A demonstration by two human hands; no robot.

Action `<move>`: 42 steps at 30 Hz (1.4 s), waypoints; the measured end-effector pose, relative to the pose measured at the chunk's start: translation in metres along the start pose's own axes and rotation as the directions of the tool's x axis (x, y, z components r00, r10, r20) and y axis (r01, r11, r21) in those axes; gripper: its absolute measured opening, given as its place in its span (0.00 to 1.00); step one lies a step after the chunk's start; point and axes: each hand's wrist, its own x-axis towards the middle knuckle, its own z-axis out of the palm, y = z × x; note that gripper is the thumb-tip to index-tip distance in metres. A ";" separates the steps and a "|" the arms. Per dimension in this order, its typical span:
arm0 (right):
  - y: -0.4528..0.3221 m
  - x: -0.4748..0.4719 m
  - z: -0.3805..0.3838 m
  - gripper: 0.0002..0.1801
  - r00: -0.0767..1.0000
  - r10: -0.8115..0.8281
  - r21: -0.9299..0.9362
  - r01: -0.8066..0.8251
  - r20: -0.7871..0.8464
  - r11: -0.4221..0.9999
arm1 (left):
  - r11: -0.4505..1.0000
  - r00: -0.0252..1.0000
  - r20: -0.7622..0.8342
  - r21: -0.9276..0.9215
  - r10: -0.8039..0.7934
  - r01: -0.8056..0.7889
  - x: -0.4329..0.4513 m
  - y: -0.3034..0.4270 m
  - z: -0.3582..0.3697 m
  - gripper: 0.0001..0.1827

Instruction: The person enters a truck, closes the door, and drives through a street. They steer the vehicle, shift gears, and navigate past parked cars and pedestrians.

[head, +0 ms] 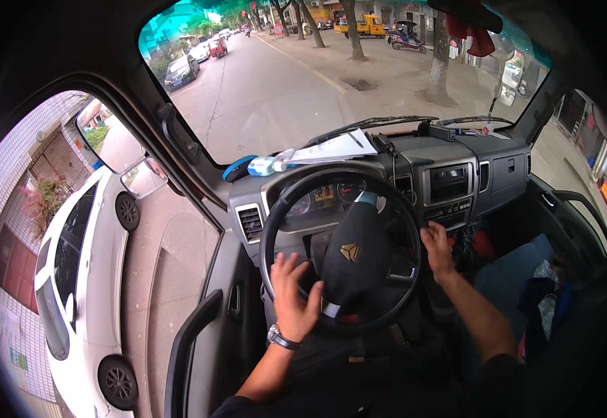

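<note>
I sit behind the black steering wheel (pixel 264 251) of a truck cab, its spokes turned off level. My left hand (pixel 297 305), with a wristwatch (pixel 282 338) on the wrist, is over the wheel's lower left side. Its fingers and thumb are spread and hold nothing; whether the palm touches the rim cannot be told. Just outside the rim on the right is my right hand (pixel 439 253), fingers loosely bent and not wrapped around it. Behind the wheel the instrument cluster (pixel 324 196) is partly covered by the rim and hub.
Papers with a pen (pixel 334 146), a bottle (pixel 261 166) and a blue-edged item (pixel 238 168) lie on the dashboard. A white car (pixel 99 261) stands close on the left. Ahead, a red three-wheeler (pixel 217 47) and parked cars line the road's left; trees (pixel 438 68) stand right.
</note>
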 end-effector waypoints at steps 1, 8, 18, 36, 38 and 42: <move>-0.010 0.020 0.001 0.31 0.997 -0.070 -0.118 0.074 0.041 0.990 | 0.998 0.997 -0.058 0.015 -0.060 0.061 -0.010 -0.007 -0.008 0.28; -0.061 0.098 0.059 0.33 0.911 -0.251 -0.582 0.404 0.328 0.705 | 0.727 0.785 -0.097 -0.461 -0.612 0.509 -0.050 -0.091 0.014 0.46; -0.067 0.086 0.066 0.24 0.941 0.116 -0.343 0.001 0.319 0.939 | 0.601 0.744 -0.059 -0.635 -0.665 0.486 -0.044 -0.114 0.030 0.30; -0.015 -0.011 0.043 0.26 0.990 0.119 -0.140 -0.129 -0.078 0.982 | 0.944 0.945 0.010 0.039 -0.328 0.328 0.051 -0.147 0.018 0.35; -0.010 -0.024 0.045 0.25 0.986 0.131 -0.085 -0.139 -0.099 0.987 | 0.932 0.934 0.086 0.144 -0.346 0.332 0.080 -0.146 0.019 0.32; 0.001 -0.053 0.048 0.23 0.976 0.169 0.014 -0.169 -0.141 0.986 | 0.942 0.933 0.195 0.214 -0.302 0.260 0.118 -0.156 0.023 0.30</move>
